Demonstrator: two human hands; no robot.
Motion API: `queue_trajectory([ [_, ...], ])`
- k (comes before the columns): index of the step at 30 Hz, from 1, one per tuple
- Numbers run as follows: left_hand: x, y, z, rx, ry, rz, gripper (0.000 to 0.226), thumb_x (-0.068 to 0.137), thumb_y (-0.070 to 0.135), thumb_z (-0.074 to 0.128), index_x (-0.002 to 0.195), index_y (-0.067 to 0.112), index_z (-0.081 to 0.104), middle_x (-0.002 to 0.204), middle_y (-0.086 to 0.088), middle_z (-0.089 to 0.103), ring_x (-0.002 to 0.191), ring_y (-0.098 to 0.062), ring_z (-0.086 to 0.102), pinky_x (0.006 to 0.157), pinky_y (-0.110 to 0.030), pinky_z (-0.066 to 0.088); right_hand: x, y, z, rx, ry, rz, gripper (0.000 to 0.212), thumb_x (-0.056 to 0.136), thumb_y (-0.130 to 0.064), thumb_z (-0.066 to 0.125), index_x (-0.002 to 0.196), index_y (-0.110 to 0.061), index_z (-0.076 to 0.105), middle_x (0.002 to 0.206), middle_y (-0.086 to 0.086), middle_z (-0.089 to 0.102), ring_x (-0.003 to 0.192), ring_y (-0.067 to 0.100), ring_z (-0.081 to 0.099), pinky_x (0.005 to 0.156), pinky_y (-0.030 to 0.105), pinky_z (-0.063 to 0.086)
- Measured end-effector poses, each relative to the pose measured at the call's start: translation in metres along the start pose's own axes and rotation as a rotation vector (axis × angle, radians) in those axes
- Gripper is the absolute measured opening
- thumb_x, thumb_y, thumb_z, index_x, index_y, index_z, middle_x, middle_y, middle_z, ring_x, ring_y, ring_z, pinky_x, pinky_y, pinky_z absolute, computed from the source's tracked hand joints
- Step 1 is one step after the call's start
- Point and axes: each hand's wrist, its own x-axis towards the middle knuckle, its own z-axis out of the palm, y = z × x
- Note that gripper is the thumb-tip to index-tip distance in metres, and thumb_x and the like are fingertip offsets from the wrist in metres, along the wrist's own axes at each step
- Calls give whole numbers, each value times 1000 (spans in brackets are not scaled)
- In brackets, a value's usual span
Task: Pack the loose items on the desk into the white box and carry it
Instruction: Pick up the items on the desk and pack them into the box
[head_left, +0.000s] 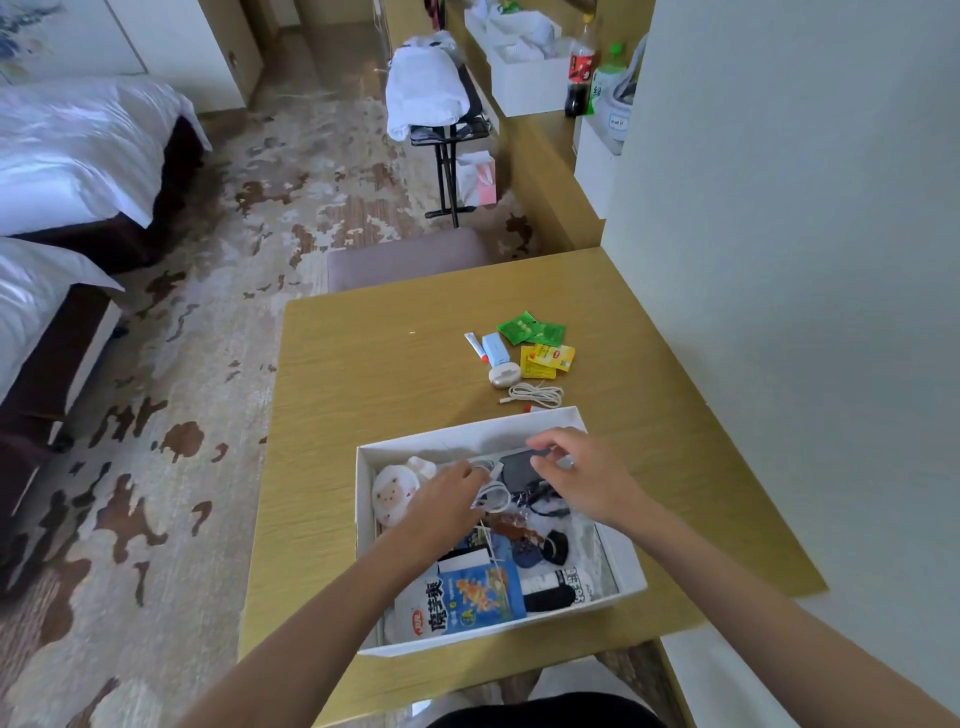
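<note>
The white box (623, 558) sits on the wooden desk (374, 374) in front of me, holding several items: a sheep plush (392, 496), a blue snack packet (480, 597), a dark device (519, 470). Both hands are inside the box. My left hand (447, 499) holds a coiled white cable (493, 496). My right hand (582, 475) hovers over the dark device, fingers curled, thumb and forefinger pinched on something small. Beyond the box lie loose items: green sachets (530, 327), yellow tea bags (548, 358), a blue packet (496, 349), a small tube (475, 345), a beige case (505, 375), a white cable (537, 396).
A wall (779, 260) runs along the desk's right side. A padded stool (405, 257) stands at the desk's far edge. Two beds (67, 156) are at left on patterned carpet. A luggage rack (441, 119), white boxes and bottles (582, 67) lie farther back.
</note>
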Motion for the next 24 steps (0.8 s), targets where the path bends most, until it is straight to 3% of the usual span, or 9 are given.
queue_trajectory([
  [5,3,3,1,304,36,6,40,86,14,52,126,15,50,124,-7,56,115,-28,53,92,-42,45,0,2,-2,-43,-26,-29,23,93,-21,59,115,-20,64,110,-5,62,96,6,55,73,5,37],
  [11,1,-10,10,445,31,33,54,84,8,58,134,19,41,133,-7,51,120,-29,50,98,-43,39,10,0,-10,-38,-47,-77,22,94,-19,57,114,-17,64,113,-2,63,100,8,56,77,11,41],
  [15,0,-11,9,366,37,37,52,85,13,59,133,22,42,133,-4,52,120,-26,51,99,-40,39,18,2,-16,-5,-67,-91,24,94,-21,57,117,-17,64,114,-3,64,100,8,57,77,12,43],
  [18,-1,-8,-3,231,54,23,44,85,30,61,127,22,49,126,-1,56,116,-22,53,91,-36,42,24,2,-26,23,-97,-102,25,94,-22,56,118,-19,63,113,-6,63,100,5,57,77,16,44],
  [24,12,10,-45,-70,280,-49,29,93,31,50,121,22,55,114,3,62,106,-17,56,82,-37,51,44,9,-52,108,-90,-100,19,94,-25,57,111,-25,65,105,-14,65,96,-4,57,73,10,41],
])
